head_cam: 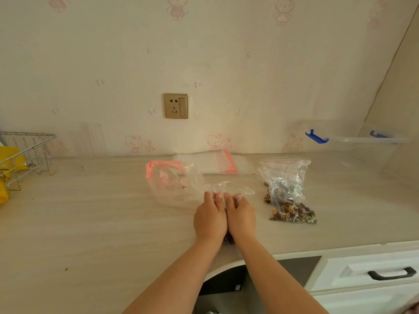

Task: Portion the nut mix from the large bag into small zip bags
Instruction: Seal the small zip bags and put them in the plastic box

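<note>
Both hands together mid-surface: left hand [209,219] and right hand [241,217] pinch a zip bag [235,190] with curled fingers [218,196]. Likely sealing; best press along the strip evenly, squeezing air out first. Large bag [174,184] lies just behind.

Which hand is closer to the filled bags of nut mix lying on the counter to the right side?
Right. The right hand lies just left of the filled bags of nut mix, apart from them. The left hand is farther left, beyond the right one. Both grip a small zip bag.
</note>
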